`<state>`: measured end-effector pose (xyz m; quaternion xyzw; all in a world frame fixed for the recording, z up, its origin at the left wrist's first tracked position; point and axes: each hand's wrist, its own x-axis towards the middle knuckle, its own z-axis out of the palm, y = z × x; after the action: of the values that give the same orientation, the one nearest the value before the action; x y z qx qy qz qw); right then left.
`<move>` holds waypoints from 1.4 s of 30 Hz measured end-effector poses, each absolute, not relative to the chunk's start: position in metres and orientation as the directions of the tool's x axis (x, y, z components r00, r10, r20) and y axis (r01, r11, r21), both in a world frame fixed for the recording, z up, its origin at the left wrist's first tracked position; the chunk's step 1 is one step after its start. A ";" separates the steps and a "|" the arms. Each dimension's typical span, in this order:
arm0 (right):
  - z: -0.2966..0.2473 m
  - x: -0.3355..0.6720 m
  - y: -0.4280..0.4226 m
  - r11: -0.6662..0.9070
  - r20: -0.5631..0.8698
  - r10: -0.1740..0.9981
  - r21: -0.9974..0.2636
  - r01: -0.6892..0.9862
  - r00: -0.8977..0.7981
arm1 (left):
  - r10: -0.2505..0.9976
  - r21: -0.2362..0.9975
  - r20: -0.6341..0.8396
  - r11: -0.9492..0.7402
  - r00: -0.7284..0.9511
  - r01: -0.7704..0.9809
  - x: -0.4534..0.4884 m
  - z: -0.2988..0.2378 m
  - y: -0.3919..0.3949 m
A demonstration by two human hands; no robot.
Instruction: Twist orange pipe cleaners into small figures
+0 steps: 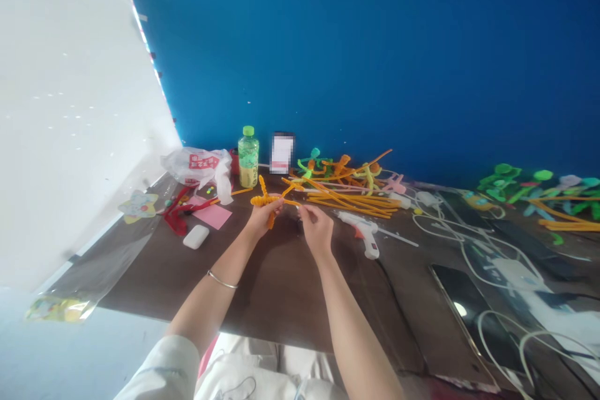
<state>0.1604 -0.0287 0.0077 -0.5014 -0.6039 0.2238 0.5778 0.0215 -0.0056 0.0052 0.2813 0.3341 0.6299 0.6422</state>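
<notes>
My left hand (263,217) is closed round an orange pipe-cleaner figure (262,200) with a coiled body and limbs that stick out up and down. From it a straight orange stem runs to the right. My right hand (316,225) pinches the end of that stem between thumb and fingertips. Both hands are held over the dark table (276,300). Just behind the right hand lies a bundle of loose orange pipe cleaners (356,201). A white glue gun (365,231) rests to the right of this hand.
A green-capped bottle (248,159), a plastic bag (199,165) and an upright phone (282,153) stand along the blue wall. Left lie a white earbud case (195,237) and pink paper (215,215). Finished-looking pipe-cleaner figures (344,167), cables and a dark phone (473,306) fill the right.
</notes>
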 end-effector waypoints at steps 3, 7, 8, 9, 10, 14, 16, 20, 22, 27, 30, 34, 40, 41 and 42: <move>0.008 0.161 -0.025 0.279 0.312 0.935 -0.940 0.196 0.169 | 0.999 0.812 -0.039 0.012 -0.033 -0.584 0.021 0.005 -0.006; 0.010 0.163 -0.021 0.177 0.183 0.980 -0.981 0.080 0.075 | 0.999 0.860 0.038 -0.048 -0.030 -0.508 0.016 0.003 -0.004; 0.011 0.164 -0.021 0.148 0.150 0.988 -0.988 0.053 0.042 | 0.998 0.872 0.054 -0.063 -0.032 -0.485 0.014 0.003 -0.003; 0.011 0.165 -0.021 0.113 0.113 0.994 -0.993 0.025 0.010 | 0.997 0.883 0.067 -0.075 -0.035 -0.464 0.013 0.002 -0.003; 0.012 0.166 -0.021 0.072 0.073 0.997 -0.997 -0.005 -0.021 | 0.996 0.891 0.076 -0.085 -0.038 -0.446 0.011 0.001 -0.002; 0.015 0.169 -0.022 -0.073 -0.062 0.993 -0.991 -0.108 -0.104 | 0.992 0.917 0.129 -0.121 -0.003 -0.381 0.005 0.000 0.000; 0.016 0.170 -0.023 -0.121 -0.102 0.986 -0.982 -0.142 -0.134 | 0.987 0.928 0.156 -0.135 0.032 -0.346 0.003 0.001 0.000; 0.019 0.171 -0.024 -0.164 -0.137 0.974 -0.976 -0.144 -0.181 | 0.989 0.954 0.126 -0.098 0.082 -0.285 -0.003 0.002 0.000; 0.019 0.172 -0.025 -0.176 -0.152 0.970 -0.978 -0.114 -0.188 | 0.990 0.966 0.099 -0.071 0.100 -0.250 -0.006 0.003 -0.001; 0.021 0.173 -0.025 -0.172 -0.171 0.973 -0.985 0.011 -0.158 | 0.985 0.982 0.070 -0.040 0.157 -0.187 -0.010 0.004 0.000; 0.020 0.174 -0.025 -0.126 -0.139 0.984 -0.985 0.117 -0.115 | 0.983 0.987 0.045 -0.017 0.176 -0.160 -0.011 0.001 0.001; 0.016 0.174 -0.022 -0.056 -0.080 0.992 -0.973 0.225 -0.100 | 0.984 0.989 0.019 0.008 0.178 -0.149 -0.011 -0.003 0.004; 0.008 0.172 -0.018 -0.033 -0.033 0.999 -0.999 0.042 0.007 | 0.987 0.967 0.001 0.040 0.159 -0.253 -0.010 0.001 0.004; 0.007 0.171 -0.017 -0.032 -0.031 0.999 -0.999 0.013 0.031 | 0.987 0.963 -0.001 0.045 0.163 -0.265 -0.009 0.002 0.004; 0.006 0.170 -0.016 -0.025 -0.025 0.998 -1.000 -0.010 0.058 | 0.986 0.960 -0.002 0.049 0.168 -0.276 -0.009 0.002 0.003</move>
<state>0.1695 -0.0165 0.0060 -0.5183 -0.4768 0.4936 0.5102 -0.0088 0.0034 0.0023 0.4579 0.3877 0.5155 0.6117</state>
